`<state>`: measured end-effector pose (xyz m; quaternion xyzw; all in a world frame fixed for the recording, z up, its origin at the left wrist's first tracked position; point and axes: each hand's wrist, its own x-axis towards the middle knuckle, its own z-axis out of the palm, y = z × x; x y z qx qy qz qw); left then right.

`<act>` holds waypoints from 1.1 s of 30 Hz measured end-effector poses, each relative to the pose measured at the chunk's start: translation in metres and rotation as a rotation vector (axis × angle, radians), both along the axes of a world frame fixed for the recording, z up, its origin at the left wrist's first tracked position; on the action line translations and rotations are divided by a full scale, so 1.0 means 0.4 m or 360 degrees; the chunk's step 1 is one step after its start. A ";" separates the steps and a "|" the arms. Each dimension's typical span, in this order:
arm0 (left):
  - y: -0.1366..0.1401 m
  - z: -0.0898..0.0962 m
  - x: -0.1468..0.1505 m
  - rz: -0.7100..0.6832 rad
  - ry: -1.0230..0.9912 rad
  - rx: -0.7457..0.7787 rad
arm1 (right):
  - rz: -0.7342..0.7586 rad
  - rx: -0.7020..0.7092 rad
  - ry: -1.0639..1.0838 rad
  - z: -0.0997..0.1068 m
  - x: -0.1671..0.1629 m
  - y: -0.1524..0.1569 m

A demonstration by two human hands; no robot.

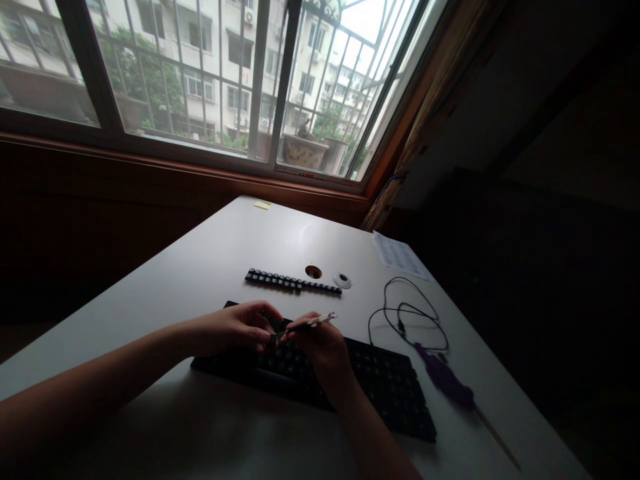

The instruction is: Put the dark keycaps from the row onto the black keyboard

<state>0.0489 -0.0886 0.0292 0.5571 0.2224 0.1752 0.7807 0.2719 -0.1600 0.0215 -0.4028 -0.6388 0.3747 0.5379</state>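
A black keyboard (395,383) lies across the white desk under both hands. My left hand (240,330) is closed in a pinch over its upper left part, with a small dark keycap (273,339) at the fingertips. Held like a pencil in my right hand (323,350) is a slim black-and-white pen-like tool (315,322). Its lower end points at the keycap; whether they touch, I cannot tell. Behind the keyboard, loose black keycaps (273,279) are lined up in rows. My hands hide some of the keys.
A round hole (313,272) and its grommet ring (343,280) are behind the keyboard. To the right are a coiled black cable (400,310), a purple duster (445,379) with a stick handle and a printed paper (400,255). A yellow note (263,205) marks the far edge.
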 end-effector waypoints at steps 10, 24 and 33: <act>-0.008 0.019 -0.005 -0.0112 -0.0014 0.0037 | 0.0038 -0.0158 0.0078 0.000 -0.003 -0.004; -0.009 0.010 -0.003 -0.0094 0.0008 0.0111 | 0.0128 -0.0309 0.0305 0.006 -0.012 -0.004; -0.007 0.006 0.002 -0.0034 0.0008 0.0165 | 0.0141 -0.0349 0.0426 0.010 -0.010 -0.001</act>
